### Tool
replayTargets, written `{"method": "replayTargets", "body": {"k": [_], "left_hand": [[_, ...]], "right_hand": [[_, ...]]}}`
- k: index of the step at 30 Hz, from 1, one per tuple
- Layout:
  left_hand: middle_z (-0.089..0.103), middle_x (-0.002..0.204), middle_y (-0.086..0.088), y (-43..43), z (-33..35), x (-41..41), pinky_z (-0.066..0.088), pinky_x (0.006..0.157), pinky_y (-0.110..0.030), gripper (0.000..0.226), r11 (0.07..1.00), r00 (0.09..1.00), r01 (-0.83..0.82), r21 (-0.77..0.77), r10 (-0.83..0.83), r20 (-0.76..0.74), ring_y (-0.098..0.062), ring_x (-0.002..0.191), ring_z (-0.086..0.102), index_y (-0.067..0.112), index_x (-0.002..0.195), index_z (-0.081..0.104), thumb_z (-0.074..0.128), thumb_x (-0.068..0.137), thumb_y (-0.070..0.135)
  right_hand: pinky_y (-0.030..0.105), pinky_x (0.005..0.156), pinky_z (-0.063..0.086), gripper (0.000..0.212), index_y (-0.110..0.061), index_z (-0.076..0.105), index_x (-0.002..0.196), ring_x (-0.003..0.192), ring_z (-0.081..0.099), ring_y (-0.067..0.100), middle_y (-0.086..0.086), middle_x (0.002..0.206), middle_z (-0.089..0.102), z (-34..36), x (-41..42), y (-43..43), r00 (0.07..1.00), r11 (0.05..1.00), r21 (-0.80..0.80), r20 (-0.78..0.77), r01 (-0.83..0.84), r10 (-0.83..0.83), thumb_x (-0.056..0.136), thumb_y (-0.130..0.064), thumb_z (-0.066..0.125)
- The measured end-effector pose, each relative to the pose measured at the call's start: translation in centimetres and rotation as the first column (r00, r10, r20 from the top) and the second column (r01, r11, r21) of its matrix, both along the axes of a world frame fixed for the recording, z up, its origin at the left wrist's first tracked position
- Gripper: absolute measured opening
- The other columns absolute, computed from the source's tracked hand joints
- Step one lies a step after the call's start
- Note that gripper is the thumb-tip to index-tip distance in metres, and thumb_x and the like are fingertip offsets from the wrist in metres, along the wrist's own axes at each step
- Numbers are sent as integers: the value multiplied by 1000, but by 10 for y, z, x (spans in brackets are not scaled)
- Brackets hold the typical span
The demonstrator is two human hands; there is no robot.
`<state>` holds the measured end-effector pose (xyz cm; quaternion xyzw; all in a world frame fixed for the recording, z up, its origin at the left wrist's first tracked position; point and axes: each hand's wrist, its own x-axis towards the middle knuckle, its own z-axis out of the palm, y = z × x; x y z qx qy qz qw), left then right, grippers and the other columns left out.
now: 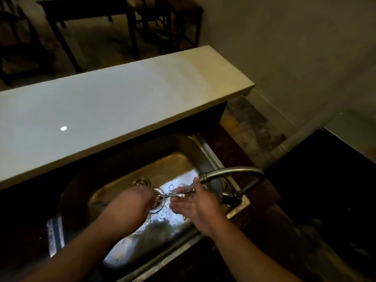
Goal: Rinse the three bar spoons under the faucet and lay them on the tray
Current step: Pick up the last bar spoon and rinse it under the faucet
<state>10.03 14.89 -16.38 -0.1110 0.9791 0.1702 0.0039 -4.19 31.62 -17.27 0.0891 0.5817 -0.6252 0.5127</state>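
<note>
Over the steel sink (pixel 179 147) my left hand (pixel 132 202) is closed on one end of a metal bar spoon (pixel 173 194). The spoon runs level to the right, just below the faucet head (pixel 205 177). My right hand (pixel 195 204) is palm up with fingers spread, its thumb and forefinger touching the spoon's other end. Water glints on the sink floor around the drain (pixel 156 206). I can make out only one spoon, and no tray is in view.
A raised pale bar counter (pixel 114 102) runs behind the sink. The faucet's arched neck (pixel 240 171) rises from the sink's right rim. Dark countertop (pixel 325 180) lies to the right. Dark chairs and a table (pixel 85 13) stand beyond the counter.
</note>
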Motion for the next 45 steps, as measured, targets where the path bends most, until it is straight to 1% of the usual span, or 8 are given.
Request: {"method": "replayTargets", "body": {"k": [5, 11, 15, 18, 25, 33, 38, 45], "left_hand": [[66, 96, 7, 6, 3, -4, 52, 75, -36, 11, 999, 989, -36, 2, 35, 143, -17, 89, 64, 30, 104, 56, 46, 102, 35], [60, 80, 5, 6, -1, -4, 47, 61, -34, 29, 997, 992, -39, 62, 31, 119, -20, 73, 62, 40, 95, 35, 27, 99, 68], [56, 79, 9, 2, -5, -12, 47, 62, -34, 39, 998, 988, -53, 24, 49, 145, -17, 75, 60, 34, 91, 44, 24, 99, 67], [58, 85, 10, 1, -6, -16, 47, 66, -33, 31, 998, 990, -40, 43, 34, 134, -14, 78, 59, 33, 93, 49, 31, 103, 56], [54, 81, 10, 8, -11, -19, 41, 60, -34, 28, 996, 990, -23, 92, 10, 138, -18, 74, 59, 34, 102, 44, 34, 101, 61], [49, 81, 18, 2, -21, -14, 34, 61, -22, 13, 974, 996, -14, 225, -7, 93, -5, 74, 47, 42, 95, 46, 40, 104, 50], [44, 65, 15, 3, -18, -5, 27, 50, -22, 18, 978, 991, -103, 183, 85, 103, -3, 57, 42, 44, 91, 37, 39, 101, 59], [51, 78, 12, 4, -14, -4, 41, 61, -34, 31, 992, 995, -75, 105, 67, 79, -14, 73, 55, 31, 94, 49, 35, 102, 57]], "right_hand": [[38, 66, 57, 38, -8, 74, 115, 73, 72, 34, 24, 84, 74, 4, 6, -3, 999, 996, -93, 37, 8, -4, 100, -30, 48], [29, 49, 48, 37, -10, 69, 103, 50, 62, 20, 11, 65, 73, 4, -4, -6, 967, 1000, 28, -253, -10, 17, 109, -36, 42], [29, 50, 50, 42, -13, 68, 88, 53, 64, 20, 11, 68, 72, 8, -3, -13, 917, 983, 99, -355, -157, 182, 106, -45, 47], [28, 48, 48, 27, -12, 66, 91, 49, 60, 18, 12, 65, 70, 5, -3, -15, 936, 987, 81, -315, -139, 157, 106, -29, 51], [27, 52, 47, 31, -16, 72, 78, 54, 57, 17, 7, 65, 64, 1, -1, -6, 997, 976, -203, -46, -73, 65, 97, -40, 65], [27, 48, 28, 45, -21, 63, 67, 45, 35, 13, 1, 55, 48, 3, -3, -10, 982, 997, -40, -178, -65, 57, 101, -50, 56], [29, 51, 40, 46, -13, 68, 80, 50, 51, 17, 6, 60, 61, 4, -5, -7, 989, 992, -90, -130, -83, 71, 104, -49, 52], [28, 50, 40, 18, -3, 68, 105, 51, 51, 16, 8, 61, 61, -6, -5, -8, 983, 999, 41, -184, -5, 13, 103, -16, 55]]}}
